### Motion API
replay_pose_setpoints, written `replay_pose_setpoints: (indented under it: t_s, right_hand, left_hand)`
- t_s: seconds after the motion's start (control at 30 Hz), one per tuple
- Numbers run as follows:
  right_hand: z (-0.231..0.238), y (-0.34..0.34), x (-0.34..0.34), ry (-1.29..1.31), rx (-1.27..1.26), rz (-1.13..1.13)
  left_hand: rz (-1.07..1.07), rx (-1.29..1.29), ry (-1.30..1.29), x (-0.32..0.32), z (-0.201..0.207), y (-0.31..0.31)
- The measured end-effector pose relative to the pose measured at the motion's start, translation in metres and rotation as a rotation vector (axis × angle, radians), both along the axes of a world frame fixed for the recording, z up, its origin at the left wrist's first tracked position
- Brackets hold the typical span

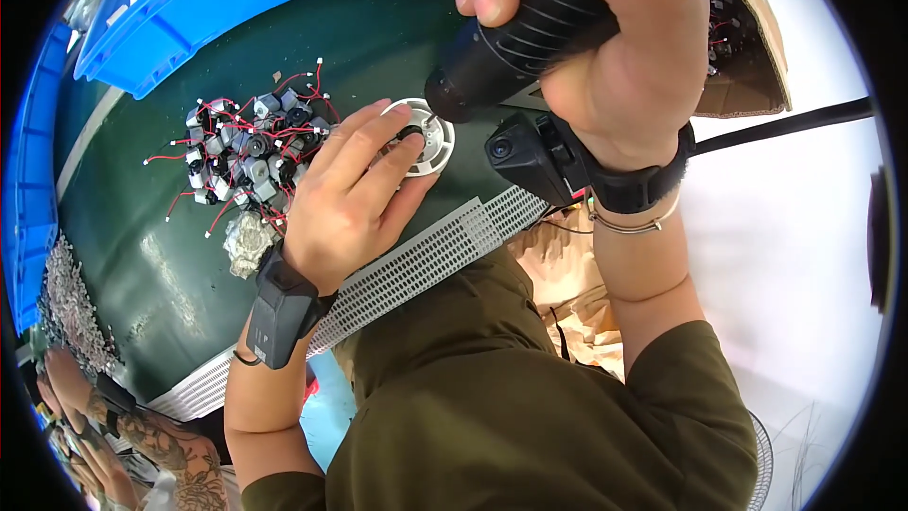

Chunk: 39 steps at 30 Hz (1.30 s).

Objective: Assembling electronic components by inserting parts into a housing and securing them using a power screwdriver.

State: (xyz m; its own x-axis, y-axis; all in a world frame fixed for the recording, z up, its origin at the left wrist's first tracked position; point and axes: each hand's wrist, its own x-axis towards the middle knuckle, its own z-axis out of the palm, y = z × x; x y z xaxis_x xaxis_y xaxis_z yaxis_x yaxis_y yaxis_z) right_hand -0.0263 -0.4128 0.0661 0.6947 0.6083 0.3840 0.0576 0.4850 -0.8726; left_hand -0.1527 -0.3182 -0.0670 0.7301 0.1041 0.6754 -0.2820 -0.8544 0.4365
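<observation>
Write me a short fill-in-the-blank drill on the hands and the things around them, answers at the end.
1. The right hand holds a driver coloured ____.
2. The left hand holds a round part coloured ____.
3. The motors lie in a pile to the ____ of the round part.
4. The bin beyond the motors is coloured ____.

Missing words: black; white; left; blue

Readable text: none. The black wrist-mounted unit on the left forearm carries small pale markings on its casing near the lower end; the characters are too small and blurred to be read.
</observation>
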Motion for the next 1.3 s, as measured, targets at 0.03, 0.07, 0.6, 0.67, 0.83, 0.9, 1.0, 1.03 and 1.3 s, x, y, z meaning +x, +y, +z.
replay_pose_setpoints:
  t_s: [0.03, 0.07, 0.6, 0.67, 0.83, 0.9, 1.0, 1.03, 1.3]
  right_hand:
    - [0.002, -0.001, 0.000, 0.015, -0.008, 0.016]
    - [0.002, 0.000, -0.001, 0.014, -0.011, 0.019]
    - [-0.020, 0.007, 0.020, -0.266, 0.203, 0.229]
    - [-0.015, 0.001, 0.011, -0.089, -0.085, 0.043]
    - [-0.016, 0.003, 0.011, -0.065, -0.104, 0.076]
    - [-0.018, 0.002, 0.009, -0.070, -0.104, 0.060]
    - [-0.018, 0.006, 0.004, -0.103, -0.069, -0.013]
    - [-0.017, 0.008, 0.001, -0.130, -0.044, -0.070]
    - [0.009, 0.004, 0.028, -0.252, 0.227, 0.054]
  left_hand:
    - [0.003, -0.003, -0.001, -0.001, 0.000, 0.000]
    - [0.002, -0.005, 0.000, -0.001, -0.001, 0.000]
    - [-0.005, -0.026, 0.005, 0.000, -0.003, 0.000]
    - [-0.005, -0.023, 0.008, 0.000, -0.002, 0.000]
    - [-0.002, -0.033, 0.016, 0.001, -0.002, -0.001]
    - [-0.001, -0.029, 0.023, 0.001, -0.001, 0.000]
    - [0.005, -0.030, 0.013, 0.000, 0.000, -0.001]
    - [0.004, -0.017, 0.023, -0.001, 0.001, -0.001]
    - [0.096, 0.055, -0.112, -0.013, 0.020, 0.004]
